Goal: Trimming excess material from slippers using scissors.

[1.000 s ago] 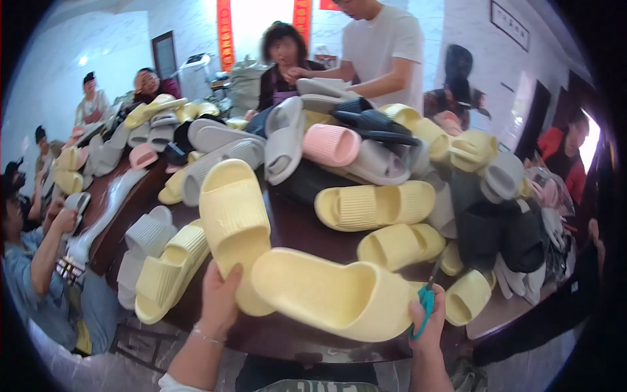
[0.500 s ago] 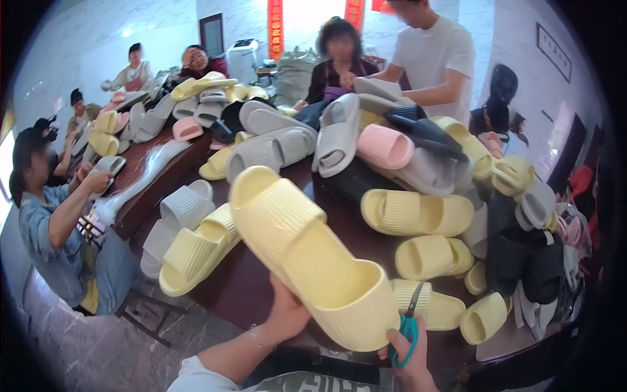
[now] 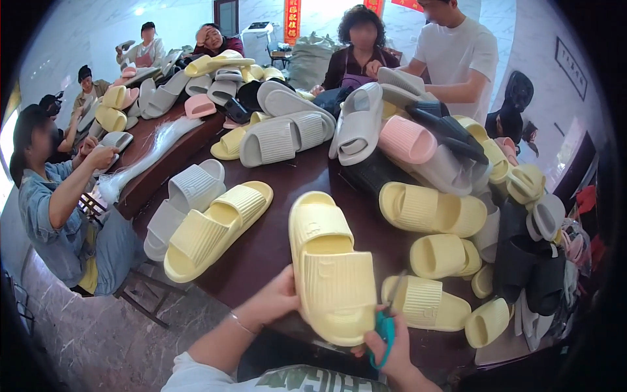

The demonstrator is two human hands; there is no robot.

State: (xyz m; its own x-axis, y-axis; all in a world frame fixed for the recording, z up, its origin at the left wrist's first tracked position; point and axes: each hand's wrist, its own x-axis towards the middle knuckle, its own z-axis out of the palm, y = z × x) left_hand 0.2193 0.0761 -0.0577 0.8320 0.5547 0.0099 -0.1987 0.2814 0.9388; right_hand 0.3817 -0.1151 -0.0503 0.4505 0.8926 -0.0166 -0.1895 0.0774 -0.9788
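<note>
My left hand (image 3: 273, 302) grips the left edge of a large pale yellow slide sandal (image 3: 330, 268), which is held top side up over the near edge of the dark wooden table (image 3: 261, 245), toe end toward me. My right hand (image 3: 390, 340) is closed around small scissors with teal handles (image 3: 384, 330) at the sandal's lower right edge, their blades pointing up beside it.
Heaps of yellow, grey, pink and black slide sandals (image 3: 405, 140) cover the table. Another yellow sandal (image 3: 215, 225) and grey ones (image 3: 189, 189) lie to the left. A seated person in denim (image 3: 59, 202) works at left; other people sit and stand at the far side.
The yellow sandal has turned from lying diagonally to pointing nearly straight away from me. My view has swung left, and both hands stay on the sandal and scissors.
</note>
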